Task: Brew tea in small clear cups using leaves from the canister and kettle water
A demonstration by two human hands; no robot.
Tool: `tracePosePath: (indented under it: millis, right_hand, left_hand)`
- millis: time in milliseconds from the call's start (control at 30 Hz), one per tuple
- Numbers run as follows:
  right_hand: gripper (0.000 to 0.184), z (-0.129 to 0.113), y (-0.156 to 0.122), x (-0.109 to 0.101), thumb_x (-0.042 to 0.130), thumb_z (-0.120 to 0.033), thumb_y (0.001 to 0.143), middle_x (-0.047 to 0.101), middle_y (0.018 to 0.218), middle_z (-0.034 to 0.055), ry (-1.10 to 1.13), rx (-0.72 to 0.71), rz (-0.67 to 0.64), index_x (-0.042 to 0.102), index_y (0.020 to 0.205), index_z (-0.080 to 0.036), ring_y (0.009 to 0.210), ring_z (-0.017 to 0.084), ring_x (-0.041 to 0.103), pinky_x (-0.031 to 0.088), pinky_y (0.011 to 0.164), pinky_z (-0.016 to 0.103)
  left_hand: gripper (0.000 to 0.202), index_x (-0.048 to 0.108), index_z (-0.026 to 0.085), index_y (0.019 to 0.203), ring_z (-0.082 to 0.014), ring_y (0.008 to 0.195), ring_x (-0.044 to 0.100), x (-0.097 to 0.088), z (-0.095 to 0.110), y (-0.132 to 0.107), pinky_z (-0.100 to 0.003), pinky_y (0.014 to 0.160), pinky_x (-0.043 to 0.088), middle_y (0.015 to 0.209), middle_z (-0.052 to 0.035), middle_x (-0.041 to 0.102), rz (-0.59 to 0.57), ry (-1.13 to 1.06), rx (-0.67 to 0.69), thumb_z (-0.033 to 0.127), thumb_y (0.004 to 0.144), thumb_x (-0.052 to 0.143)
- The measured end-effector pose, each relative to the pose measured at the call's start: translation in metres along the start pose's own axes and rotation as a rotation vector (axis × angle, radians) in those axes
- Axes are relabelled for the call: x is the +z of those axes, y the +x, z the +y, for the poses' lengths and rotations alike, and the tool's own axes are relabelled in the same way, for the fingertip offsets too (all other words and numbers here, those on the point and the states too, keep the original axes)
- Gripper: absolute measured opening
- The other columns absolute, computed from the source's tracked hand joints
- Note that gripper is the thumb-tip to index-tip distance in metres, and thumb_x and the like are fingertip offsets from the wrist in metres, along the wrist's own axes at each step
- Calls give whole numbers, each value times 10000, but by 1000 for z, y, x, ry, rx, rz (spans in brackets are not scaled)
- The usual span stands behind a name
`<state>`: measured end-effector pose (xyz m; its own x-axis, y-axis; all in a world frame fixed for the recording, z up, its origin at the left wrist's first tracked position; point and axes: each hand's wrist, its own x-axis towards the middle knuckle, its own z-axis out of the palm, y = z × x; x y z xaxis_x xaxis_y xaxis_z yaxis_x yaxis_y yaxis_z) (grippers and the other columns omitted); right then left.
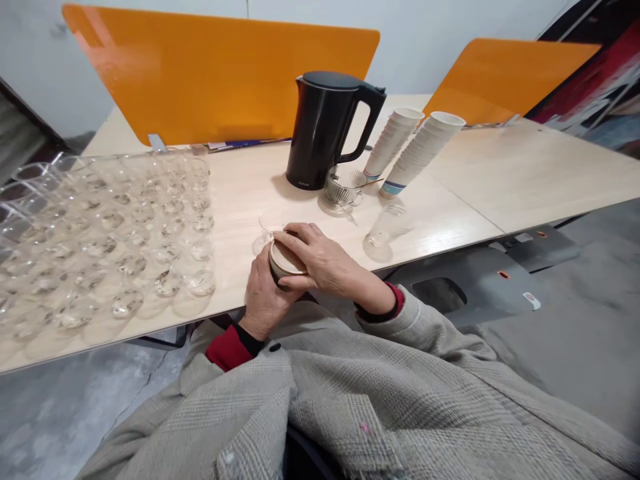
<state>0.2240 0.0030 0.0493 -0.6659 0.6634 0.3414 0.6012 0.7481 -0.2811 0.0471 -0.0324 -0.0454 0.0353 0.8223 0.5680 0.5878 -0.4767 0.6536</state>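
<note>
Both hands are closed around a small round jar [287, 260] with a pale, flat top and a darker side, held at the table's front edge. My left hand [266, 293] wraps its lower side. My right hand [324, 261] grips around the top, with the thumb on the near side and the fingers over the far edge. Most of the jar's body is hidden by the hands. Just behind them stands a clear cup [267, 223], partly covered. Another clear cup [384, 227] is to the right of my right hand.
Many clear cups [125, 233] with dark bits in their bottoms crowd the table's left side. A black kettle [323, 130] stands behind a ribbed glass cup [345, 187], near two leaning paper-cup stacks [420, 150]. Orange dividers [225, 73] line the back; a grey chair [475, 287] is at right.
</note>
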Motion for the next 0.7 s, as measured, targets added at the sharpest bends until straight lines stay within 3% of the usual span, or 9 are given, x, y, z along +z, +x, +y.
tracePosePath:
  millis: [100, 233, 367, 433, 533, 700]
  right_hand:
    - [782, 8, -7, -9, 686, -665, 956, 555, 1465, 182, 44, 6, 81, 479, 1599, -272, 1342, 396, 562, 534, 1141, 634]
    - [755, 26, -10, -43, 637, -681, 975, 537, 1464, 172, -23, 72, 260, 490, 1603, -288, 1378, 415, 553, 487, 1187, 647]
    - [757, 59, 16, -66, 647, -655, 973, 519, 1476, 159, -137, 144, 376, 466, 1616, -298, 1440, 441, 485, 406, 1228, 709]
    - [763, 79, 39, -63, 655, -638, 970, 521, 1472, 166, -158, 166, 393, 462, 1616, -279, 1437, 448, 473, 394, 1221, 727]
    - [738, 105, 77, -44, 667, -607, 966, 526, 1475, 171, -152, 203, 390, 481, 1600, -277, 1428, 451, 468, 390, 1209, 733]
    - [742, 122, 129, -2, 718, -549, 931, 535, 1483, 194, -87, 234, 316, 533, 1569, -218, 1401, 447, 480, 398, 1209, 672]
  left_hand:
    - [1057, 342, 229, 1622, -376, 1417, 621, 0, -1, -1, -569, 1168, 542, 1545, -208, 599, -13, 11, 1, 711, 814, 823]
    - [1001, 415, 211, 1584, -365, 1386, 633, -2, -3, -5, -560, 1125, 576, 1491, -201, 643, -37, 23, 48, 703, 816, 829]
    - [544, 607, 206, 1408, -316, 1289, 674, -9, -2, -7, -511, 1106, 581, 1381, -151, 721, -69, 131, 105, 461, 956, 770]
    - [379, 674, 188, 1314, -313, 1230, 689, -13, 0, -5, -494, 1072, 583, 1325, -149, 748, -105, 240, 111, 347, 976, 740]
    - [309, 713, 168, 1252, -326, 1190, 689, -17, 2, -1, -482, 1005, 582, 1300, -163, 755, -166, 403, 86, 288, 967, 735]
    - [276, 721, 155, 1194, -326, 1214, 671, -15, 4, 3, -468, 1018, 552, 1302, -162, 752, -209, 486, 75, 302, 963, 750]
